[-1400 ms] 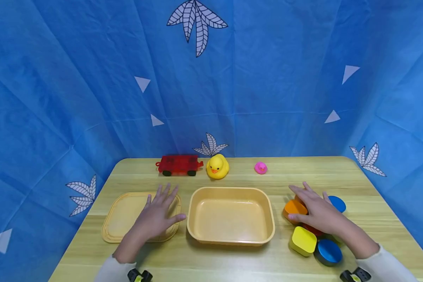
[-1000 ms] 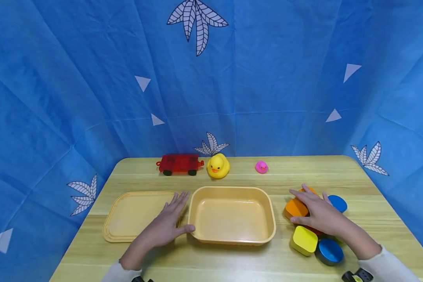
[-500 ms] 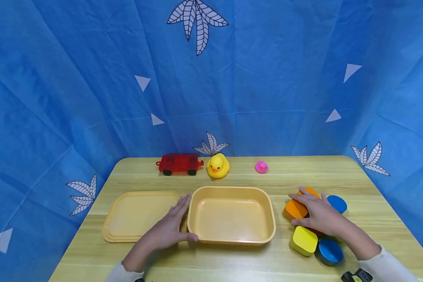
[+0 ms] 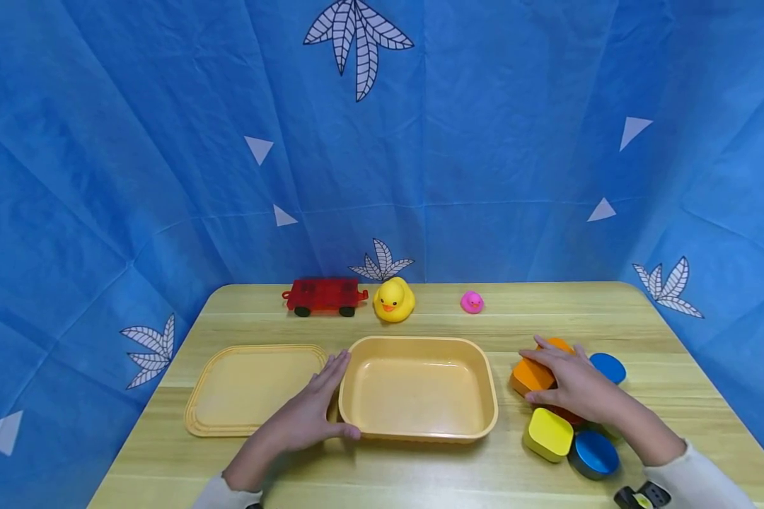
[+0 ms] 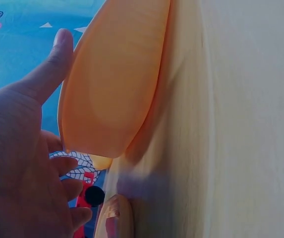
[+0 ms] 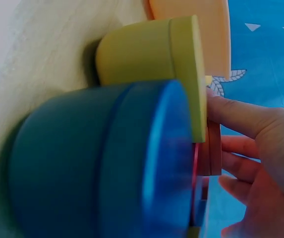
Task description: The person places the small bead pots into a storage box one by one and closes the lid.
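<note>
**Left hand [image 4: 305, 416] at the beige tub [image 4: 420, 396], right hand [image 4: 578, 387] over the orange block [image 4: 530, 377]**

The beige tub stands in the middle of the wooden surface [image 4: 414, 475]. The left hand is at its left end, the thumb by the front-left corner of the rim and the fingers along the left side. The left grip is spread, with thumb and fingers apart; whether they touch the wall is hard to tell.

The right hand is above the cluster to the right of the tub, its fingers loosely bent and apart from the thumb. It is not clasped round anything, and contact cannot be made out. The orange block lies under its fingertips, with a second orange block [image 4: 559, 345] just behind and a red block [image 4: 568, 415] partly hidden beneath the hand. A yellow block [image 4: 550, 433] and a round blue block [image 4: 595, 454] stand nearer the person, and another blue piece [image 4: 608, 367] is beyond the hand, to its right.

A flat beige panel [image 4: 248, 389] lies left of the tub. Along the far edge are a red wheeled cart [image 4: 325, 295], a yellow duck [image 4: 392, 300] and a small pink duck [image 4: 472, 302]. Blue patterned cloth [image 4: 484, 141] hangs behind.
</note>
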`<state>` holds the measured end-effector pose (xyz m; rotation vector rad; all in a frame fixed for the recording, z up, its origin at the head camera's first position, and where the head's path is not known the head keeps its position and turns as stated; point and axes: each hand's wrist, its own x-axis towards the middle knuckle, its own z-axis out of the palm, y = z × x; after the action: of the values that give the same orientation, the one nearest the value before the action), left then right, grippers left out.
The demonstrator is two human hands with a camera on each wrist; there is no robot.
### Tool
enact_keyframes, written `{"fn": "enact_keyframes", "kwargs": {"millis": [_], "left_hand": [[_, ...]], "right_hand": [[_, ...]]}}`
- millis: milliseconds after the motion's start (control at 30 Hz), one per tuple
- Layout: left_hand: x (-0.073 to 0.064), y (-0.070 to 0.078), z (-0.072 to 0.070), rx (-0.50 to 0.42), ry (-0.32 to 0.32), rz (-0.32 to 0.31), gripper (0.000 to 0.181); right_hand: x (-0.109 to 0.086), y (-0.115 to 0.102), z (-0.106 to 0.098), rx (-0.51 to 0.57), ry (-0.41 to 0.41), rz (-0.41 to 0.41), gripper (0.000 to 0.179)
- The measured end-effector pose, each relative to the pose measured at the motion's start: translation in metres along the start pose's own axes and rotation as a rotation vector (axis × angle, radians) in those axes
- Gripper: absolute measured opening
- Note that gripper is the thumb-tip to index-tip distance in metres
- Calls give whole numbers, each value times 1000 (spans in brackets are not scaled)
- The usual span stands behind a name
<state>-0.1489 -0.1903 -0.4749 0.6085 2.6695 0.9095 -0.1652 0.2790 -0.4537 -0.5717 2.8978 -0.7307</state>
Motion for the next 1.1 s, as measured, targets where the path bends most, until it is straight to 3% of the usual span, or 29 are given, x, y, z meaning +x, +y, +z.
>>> {"fn": "enact_keyframes", "kwargs": {"millis": [633,1100], "left_hand": [[-1,3,2,-34,-12,-32,125],[0,0,2,-45,0,2,125]], "right_hand": [[13,-34,-30,15,-22,-88,75],[41,-71,-25,64,-23,-225,69]]}}
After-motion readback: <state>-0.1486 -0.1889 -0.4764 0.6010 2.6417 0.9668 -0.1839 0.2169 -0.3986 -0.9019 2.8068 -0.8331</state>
